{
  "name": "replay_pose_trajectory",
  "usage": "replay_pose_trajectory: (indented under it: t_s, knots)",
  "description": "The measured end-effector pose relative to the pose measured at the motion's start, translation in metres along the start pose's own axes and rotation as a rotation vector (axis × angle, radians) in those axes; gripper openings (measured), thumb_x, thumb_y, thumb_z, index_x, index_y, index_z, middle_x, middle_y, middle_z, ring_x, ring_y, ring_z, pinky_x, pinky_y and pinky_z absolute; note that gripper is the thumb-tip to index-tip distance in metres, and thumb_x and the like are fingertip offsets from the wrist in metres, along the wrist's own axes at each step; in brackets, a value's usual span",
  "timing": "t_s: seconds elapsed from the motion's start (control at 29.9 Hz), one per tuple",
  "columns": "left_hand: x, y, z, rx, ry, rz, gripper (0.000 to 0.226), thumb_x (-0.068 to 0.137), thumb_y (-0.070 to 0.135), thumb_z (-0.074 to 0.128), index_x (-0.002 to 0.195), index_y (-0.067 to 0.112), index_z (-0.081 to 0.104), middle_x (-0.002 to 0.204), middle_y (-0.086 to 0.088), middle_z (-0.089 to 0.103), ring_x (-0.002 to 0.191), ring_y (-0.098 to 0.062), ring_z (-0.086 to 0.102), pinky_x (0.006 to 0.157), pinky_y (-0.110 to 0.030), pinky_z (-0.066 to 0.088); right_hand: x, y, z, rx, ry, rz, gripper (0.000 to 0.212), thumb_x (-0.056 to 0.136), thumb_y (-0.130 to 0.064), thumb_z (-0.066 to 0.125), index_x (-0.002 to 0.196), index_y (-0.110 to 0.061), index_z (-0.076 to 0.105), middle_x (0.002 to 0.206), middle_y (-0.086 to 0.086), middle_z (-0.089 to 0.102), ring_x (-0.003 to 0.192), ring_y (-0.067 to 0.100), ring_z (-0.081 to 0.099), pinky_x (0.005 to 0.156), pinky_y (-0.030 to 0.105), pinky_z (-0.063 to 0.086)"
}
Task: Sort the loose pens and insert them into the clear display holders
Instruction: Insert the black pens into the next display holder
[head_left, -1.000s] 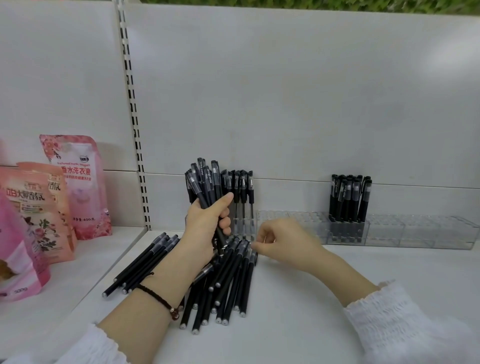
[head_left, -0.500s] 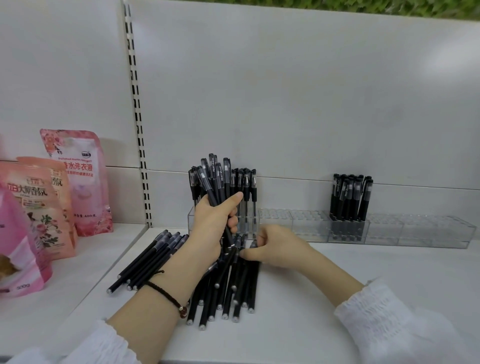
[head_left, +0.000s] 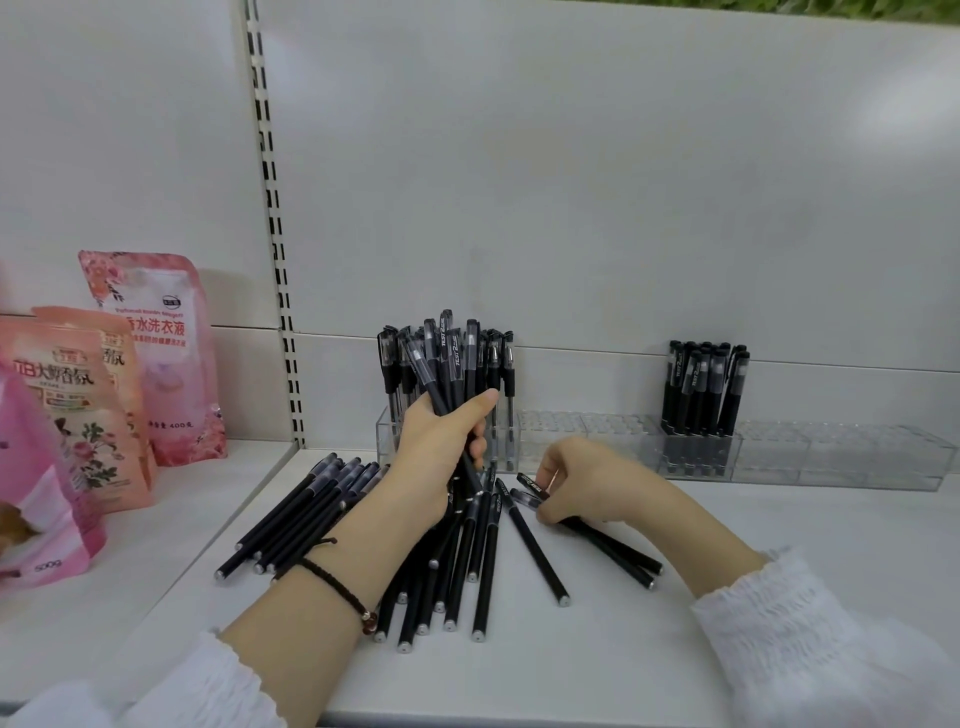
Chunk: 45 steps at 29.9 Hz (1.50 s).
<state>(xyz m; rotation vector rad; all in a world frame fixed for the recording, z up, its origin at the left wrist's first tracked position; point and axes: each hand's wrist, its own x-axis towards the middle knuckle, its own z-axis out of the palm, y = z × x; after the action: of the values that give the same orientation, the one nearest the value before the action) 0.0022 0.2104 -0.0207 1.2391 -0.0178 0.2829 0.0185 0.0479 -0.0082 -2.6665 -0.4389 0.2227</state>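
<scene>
Left hand clasps a bundle of pens upright, caps level for loading, while the right hand pinches stray pens beside the loose pile, just near of the clear display holders at the shelf's far edge.

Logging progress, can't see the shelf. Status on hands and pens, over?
Left grip holds upright bundle. Right grip pinches pens lying on shelf. Loose pile below left grip. Holders at back, middle slots unobstructed.
</scene>
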Motion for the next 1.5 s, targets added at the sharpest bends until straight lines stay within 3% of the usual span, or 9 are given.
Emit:
replay_pose_trajectory:
  t_s: [0.17,0.27,0.5,0.67,0.83,1.04,1.17,1.34,1.5]
  knots:
    - [-0.002,0.0,0.001,0.015,-0.037,-0.04,0.017,0.087,0.019,0.072,0.087,0.009,0.057,0.052,0.003,0.052,0.04,-0.01,0.044,0.04,-0.021,0.041,0.001,0.001,-0.002,-0.059,0.031,0.018,0.021,0.078,-0.023,0.077,0.095,-0.013,0.069,0.087,0.001,0.063,0.077,0.015,0.057,0.062,0.021,0.043]
    - [-0.004,0.0,0.003,0.014,-0.06,-0.069,0.02,0.088,0.024,0.071,0.084,0.012,0.055,0.054,0.002,0.055,0.042,-0.011,0.047,0.04,-0.022,0.042,-0.002,0.002,-0.007,0.053,0.033,0.014,0.02,0.081,-0.019,0.074,0.095,-0.005,0.07,0.074,0.002,0.058,0.057,0.013,0.05,0.045,0.019,0.039]
    - [-0.007,0.003,0.002,-0.117,-0.112,-0.204,0.02,0.094,0.025,0.062,0.095,0.005,0.057,0.067,-0.007,0.068,0.052,-0.019,0.064,0.045,-0.026,0.052,-0.005,0.002,-0.019,0.854,0.169,-0.149,0.009,0.093,-0.009,0.06,0.096,-0.003,0.067,0.077,0.004,0.062,0.063,0.011,0.055,0.051,0.021,0.042]
    - [-0.008,0.005,0.006,-0.173,-0.218,-0.263,0.02,0.098,0.021,0.056,0.102,0.001,0.052,0.097,-0.025,0.072,0.088,-0.037,0.072,0.069,-0.041,0.061,-0.007,0.001,-0.025,1.258,0.135,-0.255,0.01,0.094,-0.009,0.057,0.086,-0.009,0.064,0.072,0.002,0.065,0.06,0.011,0.06,0.055,0.021,0.044]
    - [-0.011,0.005,0.007,-0.132,-0.338,-0.247,0.024,0.097,0.024,0.058,0.103,0.002,0.05,0.104,-0.025,0.071,0.095,-0.039,0.07,0.07,-0.039,0.06,-0.008,-0.005,-0.019,1.209,0.275,-0.342,0.009,0.093,-0.007,0.059,0.088,-0.009,0.066,0.072,0.0,0.068,0.063,0.009,0.061,0.053,0.02,0.047]
    - [-0.015,0.002,0.007,0.058,-0.473,-0.174,0.029,0.098,0.03,0.055,0.12,0.013,0.063,0.105,-0.016,0.073,0.093,-0.027,0.072,0.078,-0.036,0.059,-0.007,-0.01,-0.012,0.817,0.531,-0.324,0.019,0.087,-0.015,0.07,0.078,-0.029,0.062,0.07,-0.014,0.064,0.058,-0.009,0.057,0.055,0.008,0.043]
    - [-0.013,-0.001,0.008,0.111,-0.472,-0.125,0.027,0.094,0.028,0.061,0.114,0.011,0.061,0.086,-0.005,0.07,0.075,-0.016,0.066,0.07,-0.03,0.054,-0.007,-0.009,-0.013,0.785,0.511,-0.342,0.012,0.087,-0.017,0.07,0.08,-0.023,0.063,0.071,-0.011,0.062,0.057,-0.008,0.053,0.053,0.007,0.04]
    - [-0.011,-0.004,0.008,0.138,-0.434,-0.047,0.011,0.085,0.021,0.074,0.079,0.022,0.064,0.065,0.002,0.055,0.055,-0.011,0.052,0.053,-0.026,0.048,-0.007,-0.011,-0.011,0.783,0.467,-0.367,0.011,0.087,-0.028,0.069,0.085,-0.018,0.066,0.068,-0.012,0.062,0.056,-0.002,0.052,0.051,0.012,0.04]
    - [-0.003,0.002,0.001,0.129,-0.237,0.04,0.025,0.079,0.024,0.08,0.082,0.013,0.058,0.055,0.003,0.049,0.047,-0.011,0.047,0.046,-0.025,0.044,-0.007,-0.009,-0.007,0.752,0.344,-0.299,0.023,0.093,-0.035,0.061,0.08,-0.017,0.067,0.065,-0.009,0.063,0.049,0.002,0.047,0.044,0.011,0.036]
